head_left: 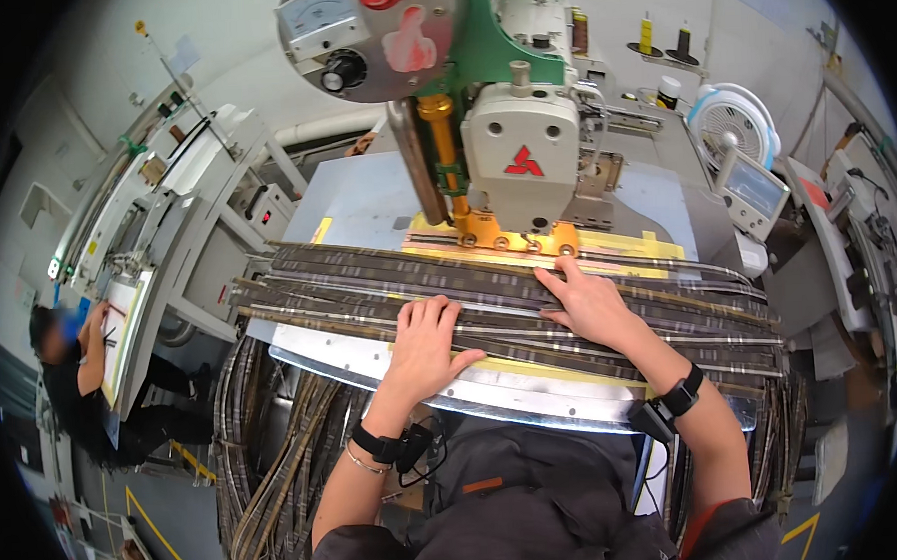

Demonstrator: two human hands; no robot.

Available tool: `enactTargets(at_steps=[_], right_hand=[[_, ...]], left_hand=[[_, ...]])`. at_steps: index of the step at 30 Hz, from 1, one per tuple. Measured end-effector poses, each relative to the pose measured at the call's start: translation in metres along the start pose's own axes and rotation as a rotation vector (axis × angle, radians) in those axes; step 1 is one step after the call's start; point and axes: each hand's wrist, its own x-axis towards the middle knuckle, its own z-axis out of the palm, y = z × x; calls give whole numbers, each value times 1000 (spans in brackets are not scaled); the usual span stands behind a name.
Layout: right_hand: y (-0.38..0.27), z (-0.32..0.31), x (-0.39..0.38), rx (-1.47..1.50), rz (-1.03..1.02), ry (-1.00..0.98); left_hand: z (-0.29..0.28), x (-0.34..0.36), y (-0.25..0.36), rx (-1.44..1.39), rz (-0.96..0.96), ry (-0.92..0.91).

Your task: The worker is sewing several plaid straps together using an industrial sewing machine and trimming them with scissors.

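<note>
A thick layer of long dark strips (368, 273), with light and dark patches along them, lies across the work plate of an industrial sewing machine (517, 137). My left hand (427, 351) rests flat on the near strips, thumb spread out toward the right. Farther right and a little farther from me, my right hand (592, 302) lies on the strips with fingers apart, its index fingertip just below the gold-coloured fitting (517, 237) under the machine head. The fitting sits over a yellow-edged strip of work (608, 257). Neither hand grips anything that I can see.
More strips hang in bundles off the plate's left (267, 468) and right sides. The plate's metal front edge (524, 397) lies before me. At right stand a small fan (732, 127) and a control screen (753, 193). Another person (83, 386) works at a machine on the left.
</note>
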Motion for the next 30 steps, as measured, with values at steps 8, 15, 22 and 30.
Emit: enactTargets(at_steps=[8, 15, 22, 30], right_hand=[[0, -7, -1, 66, -6, -68], [1, -3, -2, 76, -18, -36], [3, -9, -1, 106, -14, -36], [22, -30, -16, 96, 125, -183]], left_hand=[[-5, 15, 7, 147, 91, 4], [-10, 43, -11, 150, 349, -181], [-1, 44, -17, 20, 321, -206], [0, 43, -18, 35, 316, -213]])
